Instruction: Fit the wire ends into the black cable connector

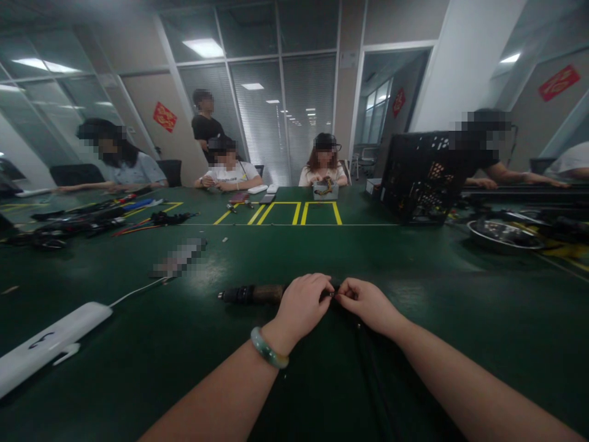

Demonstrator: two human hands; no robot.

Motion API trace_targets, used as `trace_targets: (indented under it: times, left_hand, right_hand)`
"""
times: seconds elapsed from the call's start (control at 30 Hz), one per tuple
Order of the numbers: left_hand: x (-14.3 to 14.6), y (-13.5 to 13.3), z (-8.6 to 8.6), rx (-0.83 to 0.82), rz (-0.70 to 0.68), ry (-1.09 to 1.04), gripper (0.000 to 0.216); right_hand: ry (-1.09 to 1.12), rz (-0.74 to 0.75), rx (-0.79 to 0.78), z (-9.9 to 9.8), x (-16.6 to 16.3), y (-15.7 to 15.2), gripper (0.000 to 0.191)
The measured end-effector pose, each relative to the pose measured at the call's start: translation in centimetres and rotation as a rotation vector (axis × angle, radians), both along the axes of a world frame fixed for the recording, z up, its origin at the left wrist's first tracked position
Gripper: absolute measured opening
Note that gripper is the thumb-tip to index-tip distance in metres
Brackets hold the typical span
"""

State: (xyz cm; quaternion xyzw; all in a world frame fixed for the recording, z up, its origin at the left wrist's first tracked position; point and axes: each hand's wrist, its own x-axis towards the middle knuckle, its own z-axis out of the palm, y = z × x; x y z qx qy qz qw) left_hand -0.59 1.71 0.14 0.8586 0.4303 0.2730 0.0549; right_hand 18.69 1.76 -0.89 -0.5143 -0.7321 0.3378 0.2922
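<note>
An electric screwdriver (267, 294) with a black nose and a bronze-brown body lies sideways on the green table. Its metal tip points left. My left hand (304, 307), with a jade-coloured bangle at the wrist, is closed over its right part, hiding much of it. Close beside it, my right hand (368, 304) is closed in a pinch at the tool's right end. A tiny shiny bit shows between the two hands' fingertips, too small to name. From below my right hand a dark cable (375, 380) runs toward the near edge.
At left lie a white power strip (55, 344) and a blurred-out flat object (179, 258) on a white cord. Dark cable bundles (92, 218) lie beyond. A black computer case (416, 178) and metal bowl (504, 236) stand right. Several people are around the table.
</note>
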Motion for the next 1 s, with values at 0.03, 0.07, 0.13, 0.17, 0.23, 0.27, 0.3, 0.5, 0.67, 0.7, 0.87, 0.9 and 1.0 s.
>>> trace_targets:
  times: [0.03,0.07,0.13,0.17,0.23,0.27,0.3,0.5,0.67,0.7,0.87,0.9,1.0]
  left_hand:
    - [0.00,-0.01,0.03,-0.001,-0.002,0.004,0.015]
    - [0.01,-0.03,0.06,-0.002,-0.002,0.008,0.015]
    - [0.03,-0.03,0.15,-0.006,0.000,0.020,0.015]
    - [0.04,-0.02,0.19,-0.009,0.001,0.027,0.015]
    - [0.04,0.05,0.27,-0.016,-0.002,0.041,0.014]
    - [0.03,0.09,0.30,-0.019,-0.003,0.047,0.013]
    - [0.02,0.14,0.33,-0.021,-0.003,0.052,0.013]
    - [-0.07,0.17,0.58,-0.032,-0.007,0.046,0.011]
    - [0.05,-0.14,0.75,-0.042,-0.012,0.065,0.011]
    - [0.09,-0.19,0.73,-0.040,-0.008,0.061,0.012]
    - [0.12,-0.26,0.45,-0.033,0.005,0.019,0.017]
    - [0.09,-0.25,0.41,-0.036,0.004,0.022,0.015]
    - [0.00,-0.20,0.35,-0.043,-0.013,0.036,0.011]
  right_hand:
    - [-0.003,0.000,-0.005,0.06,0.00,-0.02,0.012]
    - [-0.006,-0.001,-0.010,0.10,0.01,-0.03,0.012]
    - [-0.007,-0.001,-0.015,0.09,0.03,-0.01,0.011]
    - [-0.004,-0.001,-0.014,0.04,0.04,0.01,0.012]
    - [0.007,0.003,-0.007,-0.11,0.06,0.06,0.012]
    - [0.013,0.004,-0.001,-0.19,0.06,0.08,0.012]
    - [0.017,0.006,0.003,-0.25,0.05,0.09,0.012]
    - [0.023,0.012,0.017,-0.24,0.04,0.00,0.012]
    - [0.004,0.004,0.012,-0.25,0.07,0.01,0.013]
    - [0.005,0.005,0.013,-0.33,0.08,0.04,0.013]
    - [0.030,0.012,0.008,-0.70,0.10,0.20,0.012]
    - [0.029,0.011,0.006,-0.65,0.10,0.19,0.012]
    - [0.015,0.015,-0.002,-0.18,0.08,0.03,0.012]
